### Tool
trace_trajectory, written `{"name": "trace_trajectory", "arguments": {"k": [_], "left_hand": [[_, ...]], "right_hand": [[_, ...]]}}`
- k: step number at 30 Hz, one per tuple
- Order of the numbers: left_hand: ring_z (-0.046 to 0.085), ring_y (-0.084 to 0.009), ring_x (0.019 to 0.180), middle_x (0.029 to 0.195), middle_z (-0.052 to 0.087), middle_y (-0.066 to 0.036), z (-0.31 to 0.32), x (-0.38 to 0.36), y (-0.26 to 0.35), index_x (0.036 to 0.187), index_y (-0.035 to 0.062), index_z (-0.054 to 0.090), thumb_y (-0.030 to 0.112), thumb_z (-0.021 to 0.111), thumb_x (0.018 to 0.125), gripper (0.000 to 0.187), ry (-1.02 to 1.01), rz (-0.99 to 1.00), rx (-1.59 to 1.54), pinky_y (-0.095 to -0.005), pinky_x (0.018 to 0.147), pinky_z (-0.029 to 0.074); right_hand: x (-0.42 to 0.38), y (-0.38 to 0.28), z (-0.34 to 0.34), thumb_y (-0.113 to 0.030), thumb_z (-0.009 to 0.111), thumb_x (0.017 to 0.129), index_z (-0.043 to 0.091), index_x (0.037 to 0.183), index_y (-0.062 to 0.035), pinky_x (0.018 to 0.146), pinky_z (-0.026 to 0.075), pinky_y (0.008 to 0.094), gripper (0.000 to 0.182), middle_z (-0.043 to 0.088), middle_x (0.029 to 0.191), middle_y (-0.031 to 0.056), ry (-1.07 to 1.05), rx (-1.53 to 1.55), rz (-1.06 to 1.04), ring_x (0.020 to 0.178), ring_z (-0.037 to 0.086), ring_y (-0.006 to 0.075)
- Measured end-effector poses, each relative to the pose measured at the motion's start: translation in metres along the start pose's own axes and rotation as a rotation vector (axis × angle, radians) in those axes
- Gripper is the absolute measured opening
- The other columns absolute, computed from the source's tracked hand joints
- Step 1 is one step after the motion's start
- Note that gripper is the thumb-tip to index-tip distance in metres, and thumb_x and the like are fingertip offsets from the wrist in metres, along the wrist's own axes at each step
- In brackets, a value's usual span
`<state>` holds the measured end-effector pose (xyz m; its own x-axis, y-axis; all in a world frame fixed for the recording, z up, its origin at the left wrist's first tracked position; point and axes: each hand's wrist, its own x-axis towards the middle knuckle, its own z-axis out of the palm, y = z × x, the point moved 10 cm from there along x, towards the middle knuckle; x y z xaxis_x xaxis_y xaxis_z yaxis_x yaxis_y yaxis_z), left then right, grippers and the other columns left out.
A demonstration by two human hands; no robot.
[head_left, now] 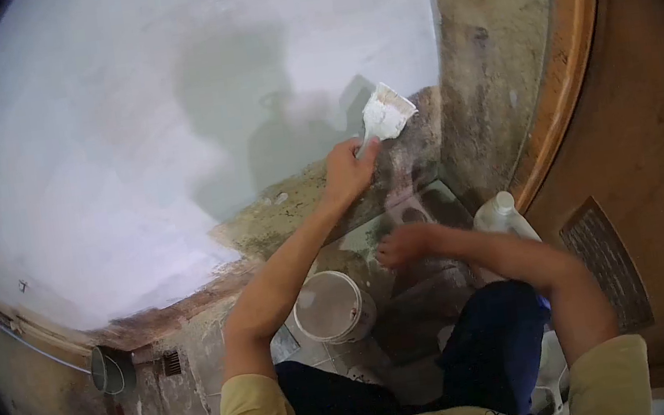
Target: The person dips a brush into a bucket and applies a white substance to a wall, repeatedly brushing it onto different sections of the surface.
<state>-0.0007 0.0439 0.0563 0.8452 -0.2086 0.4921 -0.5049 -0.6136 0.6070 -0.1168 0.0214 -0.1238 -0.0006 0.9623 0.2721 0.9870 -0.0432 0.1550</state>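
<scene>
My left hand (351, 170) is raised to the wall, its fingers wrapped round the handle of a wide paintbrush (386, 111). Thick white paint coats the brush head, which is up against the dark stained strip at the edge of the white-painted wall (126, 150). Lower and to the right, my right hand (405, 246) hovers over the floor with its fingers curled in; what they hold, if anything, is hidden. A white bucket (366, 313) stands between my knees and the wall, below both hands.
A pale plastic jug (494, 214) with a white cap stands at right by the wooden trim (574, 86). Beyond it leans a dark slatted panel (604, 261). At far left are a dark bucket (111, 370) and a floor drain (171, 363).
</scene>
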Motion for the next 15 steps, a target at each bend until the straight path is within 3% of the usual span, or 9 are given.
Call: {"name": "trace_trajectory", "arguments": {"k": [1, 3, 4, 7, 9, 10, 12, 13, 15], "left_hand": [[0.059, -0.0363, 0.062, 0.064, 0.057, -0.022, 0.003, 0.0, 0.001, 0.084, -0.0019, 0.063, 0.025, 0.061, 0.085, 0.027, 0.053, 0.05, -0.085, -0.0423, 0.059, 0.043], [0.057, -0.0401, 0.063, 0.062, 0.056, -0.023, 0.013, -0.005, -0.001, 0.083, -0.0023, 0.062, 0.022, 0.059, 0.085, 0.025, 0.087, 0.069, -0.028, -0.0443, 0.059, 0.043], [0.055, -0.0439, 0.063, 0.061, 0.055, -0.024, 0.011, -0.005, 0.002, 0.081, -0.0027, 0.062, 0.02, 0.056, 0.086, 0.023, 0.141, 0.096, 0.032, -0.0462, 0.059, 0.042], [0.054, -0.0452, 0.065, 0.063, 0.055, -0.025, 0.01, -0.009, 0.0, 0.08, -0.0036, 0.061, 0.018, 0.055, 0.086, 0.023, 0.144, 0.089, 0.029, -0.0469, 0.06, 0.042], [0.054, -0.0454, 0.066, 0.065, 0.055, -0.026, 0.004, -0.006, -0.003, 0.08, -0.0039, 0.061, 0.017, 0.054, 0.086, 0.023, 0.191, 0.093, 0.007, -0.0471, 0.06, 0.042], [0.054, -0.0456, 0.066, 0.067, 0.056, -0.026, 0.004, -0.006, -0.007, 0.08, -0.0041, 0.061, 0.017, 0.053, 0.087, 0.023, 0.208, 0.074, -0.022, -0.0473, 0.061, 0.042], [0.054, -0.046, 0.067, 0.068, 0.056, -0.027, 0.006, -0.003, -0.01, 0.08, -0.0042, 0.06, 0.016, 0.053, 0.087, 0.023, 0.205, 0.035, -0.032, -0.0479, 0.061, 0.042], [0.054, -0.0464, 0.067, 0.07, 0.056, -0.027, 0.006, 0.0, -0.01, 0.079, -0.0043, 0.06, 0.016, 0.052, 0.088, 0.023, 0.197, 0.004, -0.044, -0.0484, 0.062, 0.041], [0.053, -0.0466, 0.068, 0.07, 0.055, -0.027, 0.007, 0.003, -0.004, 0.078, -0.0046, 0.059, 0.015, 0.051, 0.088, 0.024, 0.226, 0.023, -0.021, -0.0488, 0.063, 0.041]], "right_hand": [[0.007, 0.012, 0.006, -0.022, 0.061, 0.076, 0.05, 0.074, -0.0083, 0.049, 0.048, 0.0388, 0.018, 0.059, 0.068, 0.0093, 0.003, 0.007, 0.012, 0.064, 0.062, 0.0243], [0.009, 0.021, 0.07, -0.023, 0.06, 0.076, 0.052, 0.078, -0.0073, 0.051, 0.049, 0.0413, 0.018, 0.061, 0.069, 0.0117, -0.478, 0.039, -0.023, 0.066, 0.064, 0.0274], [0.014, 0.029, 0.09, -0.023, 0.06, 0.076, 0.052, 0.078, -0.0073, 0.051, 0.049, 0.0413, 0.018, 0.061, 0.069, 0.0117, -0.475, 0.035, -0.019, 0.066, 0.064, 0.0274], [0.025, 0.007, 0.099, -0.024, 0.06, 0.075, 0.052, 0.08, -0.0063, 0.054, 0.051, 0.043, 0.02, 0.062, 0.07, 0.0135, -0.428, -0.162, -0.379, 0.068, 0.064, 0.0318], [0.033, 0.035, 0.079, -0.023, 0.059, 0.075, 0.053, 0.077, -0.0055, 0.058, 0.052, 0.0439, 0.019, 0.063, 0.07, 0.0135, -0.526, 0.062, -0.081, 0.069, 0.065, 0.033], [0.032, 0.038, 0.076, -0.023, 0.059, 0.075, 0.053, 0.077, -0.0055, 0.058, 0.052, 0.0439, 0.019, 0.063, 0.07, 0.0135, -0.525, 0.055, -0.088, 0.069, 0.065, 0.033], [0.014, 0.061, 0.082, -0.024, 0.054, 0.086, 0.066, 0.088, -0.0042, 0.07, 0.055, 0.0409, 0.023, 0.065, 0.096, 0.0109, -0.7, -0.094, 0.124, 0.087, 0.064, 0.0283], [0.013, 0.058, 0.082, -0.024, 0.054, 0.086, 0.066, 0.088, -0.0042, 0.07, 0.055, 0.0409, 0.023, 0.065, 0.096, 0.0109, -0.697, -0.094, 0.12, 0.087, 0.064, 0.0283], [-0.007, 0.048, 0.104, -0.021, 0.058, 0.084, 0.066, 0.089, -0.0071, 0.07, 0.055, 0.0405, 0.016, 0.065, 0.099, 0.0092, -0.922, -0.041, 0.22, 0.092, 0.064, 0.0268]]}}
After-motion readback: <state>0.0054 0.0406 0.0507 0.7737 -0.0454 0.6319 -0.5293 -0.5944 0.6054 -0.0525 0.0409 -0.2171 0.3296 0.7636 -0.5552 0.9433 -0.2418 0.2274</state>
